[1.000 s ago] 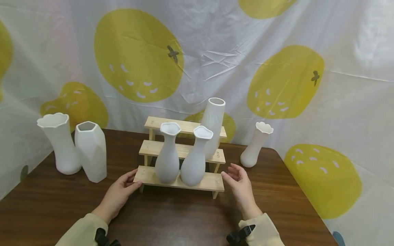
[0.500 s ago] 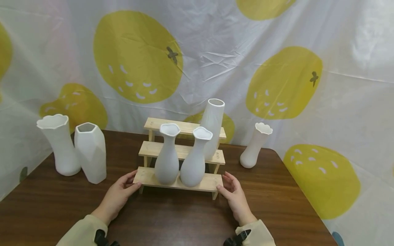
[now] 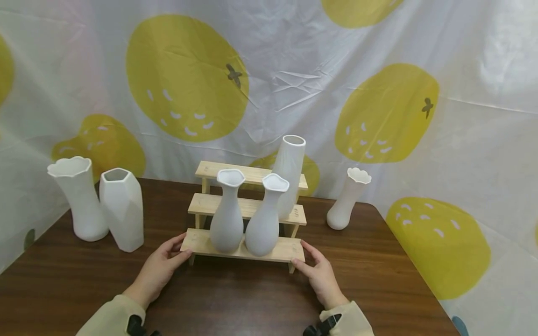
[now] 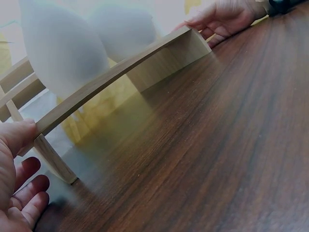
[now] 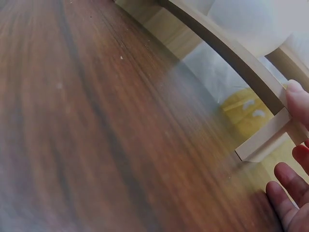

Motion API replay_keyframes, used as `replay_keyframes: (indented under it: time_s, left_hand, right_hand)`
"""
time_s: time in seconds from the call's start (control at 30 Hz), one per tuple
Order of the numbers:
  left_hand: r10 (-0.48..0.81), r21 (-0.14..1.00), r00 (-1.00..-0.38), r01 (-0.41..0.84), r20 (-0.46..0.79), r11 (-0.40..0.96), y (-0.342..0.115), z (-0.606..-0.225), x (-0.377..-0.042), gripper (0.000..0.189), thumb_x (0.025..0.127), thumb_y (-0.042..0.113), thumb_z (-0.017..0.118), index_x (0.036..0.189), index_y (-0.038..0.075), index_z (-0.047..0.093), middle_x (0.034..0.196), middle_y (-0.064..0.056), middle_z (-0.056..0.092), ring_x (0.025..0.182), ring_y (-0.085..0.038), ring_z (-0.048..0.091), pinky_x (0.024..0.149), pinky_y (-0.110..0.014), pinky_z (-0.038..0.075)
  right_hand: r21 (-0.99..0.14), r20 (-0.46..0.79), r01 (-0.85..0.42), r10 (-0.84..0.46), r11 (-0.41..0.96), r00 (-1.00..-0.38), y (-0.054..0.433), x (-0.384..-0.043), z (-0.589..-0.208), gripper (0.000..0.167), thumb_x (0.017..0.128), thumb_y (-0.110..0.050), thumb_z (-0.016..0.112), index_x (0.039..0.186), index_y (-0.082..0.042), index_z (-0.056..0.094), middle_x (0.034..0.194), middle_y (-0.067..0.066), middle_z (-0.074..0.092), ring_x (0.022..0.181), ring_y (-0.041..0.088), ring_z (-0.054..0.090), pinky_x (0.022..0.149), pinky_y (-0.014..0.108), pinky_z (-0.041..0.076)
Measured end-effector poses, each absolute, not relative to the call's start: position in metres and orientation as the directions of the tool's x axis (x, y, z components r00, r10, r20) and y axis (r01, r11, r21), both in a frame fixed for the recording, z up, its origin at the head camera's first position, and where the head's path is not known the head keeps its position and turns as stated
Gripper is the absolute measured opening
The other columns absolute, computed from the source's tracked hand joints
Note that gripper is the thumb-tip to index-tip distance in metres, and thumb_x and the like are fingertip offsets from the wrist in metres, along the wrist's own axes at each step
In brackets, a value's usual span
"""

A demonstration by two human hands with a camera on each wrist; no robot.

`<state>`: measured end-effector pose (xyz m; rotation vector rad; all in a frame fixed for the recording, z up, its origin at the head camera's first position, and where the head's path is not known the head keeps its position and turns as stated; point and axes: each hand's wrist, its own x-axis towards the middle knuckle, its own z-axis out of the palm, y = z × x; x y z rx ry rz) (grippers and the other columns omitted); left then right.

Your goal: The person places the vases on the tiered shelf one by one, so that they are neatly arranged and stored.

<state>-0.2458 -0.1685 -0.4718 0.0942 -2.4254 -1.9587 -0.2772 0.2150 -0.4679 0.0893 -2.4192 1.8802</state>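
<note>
A three-tier wooden display stand point(image 3: 196, 239) stands mid-table. Two white bottle-shaped vases with wavy rims, a left one point(image 3: 227, 219) and a right one point(image 3: 263, 224), sit on its lowest step. A tall straight white vase point(image 3: 290, 172) rises from the middle step, its base partly hidden. My left hand point(image 3: 159, 268) grips the left end of the lowest step, thumb at the front edge. At the opposite end my right hand point(image 3: 320, 275) pinches the same step between thumb and fingers. In the left wrist view, the thumb point(image 4: 19, 135) presses the board's end while the other fingers curl beside the leg.
To the left stand a flared white vase point(image 3: 86, 205) and a faceted white vase point(image 3: 123, 210), close together. A small scalloped-rim vase point(image 3: 346, 200) is right of the stand. Behind the dark wooden table point(image 3: 235, 298) hangs a curtain point(image 3: 290, 56) with yellow fruit prints.
My right hand has moved left onto the right end of the lowest step and taken hold of it. The left hand keeps its grip; the stand and vases look unmoved.
</note>
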Motion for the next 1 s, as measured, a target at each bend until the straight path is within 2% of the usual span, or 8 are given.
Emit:
replay_keyframes:
  time_s: [0.23, 0.5, 0.67, 0.77, 0.83, 0.93, 1.0]
  left_hand:
    - [-0.06, 0.977, -0.998, -0.035, -0.022, 0.211, -0.169, -0.473, -0.246, 0.073, 0.091, 0.042, 0.065, 0.147, 0.006, 0.036, 0.136, -0.018, 0.048, 0.116, -0.027, 0.05, 0.093, -0.034, 0.044]
    - [-0.066, 0.974, -0.997, -0.046, -0.032, 0.22, -0.169, -0.47, -0.245, 0.074, 0.09, 0.043, 0.065, 0.148, 0.007, 0.036, 0.137, -0.018, 0.048, 0.118, -0.028, 0.049, 0.095, -0.037, 0.044]
    - [-0.074, 0.954, -0.997, -0.027, -0.005, 0.298, -0.17, -0.465, -0.243, 0.073, 0.09, 0.047, 0.063, 0.146, 0.006, 0.039, 0.138, -0.02, 0.048, 0.122, -0.032, 0.048, 0.099, -0.047, 0.041]
    - [-0.101, 0.931, -0.993, 0.015, 0.056, 0.365, -0.172, -0.461, -0.243, 0.069, 0.092, 0.047, 0.062, 0.143, 0.005, 0.043, 0.135, -0.019, 0.052, 0.122, -0.032, 0.049, 0.099, -0.048, 0.041]
    - [-0.135, 0.912, -0.984, 0.051, 0.115, 0.408, -0.175, -0.458, -0.242, 0.065, 0.093, 0.046, 0.06, 0.141, 0.005, 0.046, 0.131, -0.018, 0.055, 0.119, -0.031, 0.051, 0.096, -0.045, 0.043]
    - [-0.216, 0.895, -0.954, 0.098, 0.21, 0.436, -0.178, -0.453, -0.24, 0.059, 0.095, 0.042, 0.058, 0.139, 0.003, 0.049, 0.126, -0.017, 0.057, 0.114, -0.029, 0.054, 0.09, -0.028, 0.046]
    - [-0.297, 0.895, -0.918, 0.116, 0.262, 0.43, -0.18, -0.448, -0.237, 0.055, 0.096, 0.039, 0.057, 0.137, 0.003, 0.051, 0.124, -0.015, 0.059, 0.109, -0.024, 0.056, 0.083, -0.016, 0.044]
  right_hand:
    - [-0.958, 0.12, -0.12, -0.015, 0.26, -0.993, 0.207, -0.26, -0.445, 0.06, 0.084, -0.011, 0.075, 0.137, 0.002, 0.05, 0.125, 0.021, 0.057, 0.12, 0.032, 0.046, 0.103, 0.051, 0.028]
    - [-0.965, 0.108, -0.108, -0.014, 0.241, -0.994, 0.213, -0.273, -0.462, 0.061, 0.084, -0.011, 0.074, 0.139, 0.0, 0.049, 0.127, 0.02, 0.056, 0.122, 0.031, 0.044, 0.105, 0.05, 0.027]
    - [-0.969, 0.107, -0.107, -0.009, 0.221, -0.994, 0.216, -0.279, -0.472, 0.062, 0.084, -0.013, 0.075, 0.14, -0.003, 0.048, 0.128, 0.019, 0.056, 0.123, 0.03, 0.045, 0.104, 0.048, 0.029]
    - [-0.973, 0.102, -0.101, -0.005, 0.208, -0.995, 0.215, -0.278, -0.47, 0.063, 0.084, -0.012, 0.076, 0.14, -0.004, 0.049, 0.128, 0.018, 0.056, 0.123, 0.029, 0.045, 0.105, 0.047, 0.028]
    - [-0.973, 0.1, -0.099, -0.005, 0.21, -0.995, 0.214, -0.275, -0.466, 0.062, 0.084, -0.011, 0.075, 0.139, -0.003, 0.049, 0.128, 0.019, 0.056, 0.123, 0.031, 0.045, 0.105, 0.048, 0.028]
    - [-0.969, 0.104, -0.105, -0.013, 0.222, -0.994, 0.211, -0.268, -0.455, 0.061, 0.084, -0.009, 0.075, 0.138, 0.0, 0.049, 0.127, 0.021, 0.056, 0.122, 0.033, 0.045, 0.105, 0.05, 0.028]
    - [-0.968, 0.106, -0.107, -0.016, 0.226, -0.994, 0.209, -0.263, -0.448, 0.06, 0.084, -0.009, 0.074, 0.138, 0.002, 0.049, 0.127, 0.023, 0.056, 0.122, 0.035, 0.044, 0.105, 0.052, 0.027]
